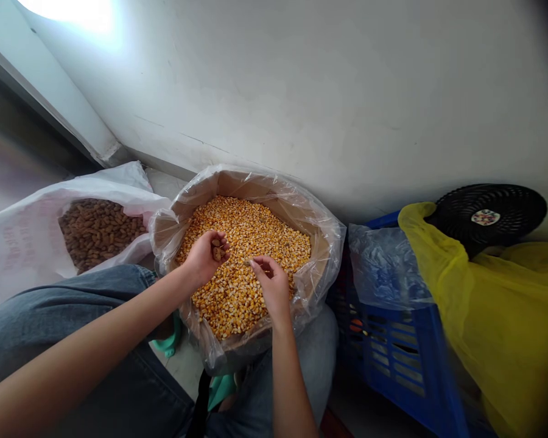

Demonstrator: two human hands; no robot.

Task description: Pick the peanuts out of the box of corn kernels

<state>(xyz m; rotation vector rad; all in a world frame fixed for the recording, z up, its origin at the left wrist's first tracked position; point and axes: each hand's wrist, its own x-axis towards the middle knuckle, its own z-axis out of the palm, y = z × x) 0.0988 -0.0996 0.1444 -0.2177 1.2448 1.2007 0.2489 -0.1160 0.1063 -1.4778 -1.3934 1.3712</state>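
The left hand [204,257] curls tightly around a few brown bits [216,250], cupping them in its palm, while the right hand [270,283] pinches just above the dried corn kernels [242,274]; whether it holds anything is hidden. The kernels fill a plastic-lined cardboard box [251,187], with a white sack of peanuts [22,249] just beyond on the left.
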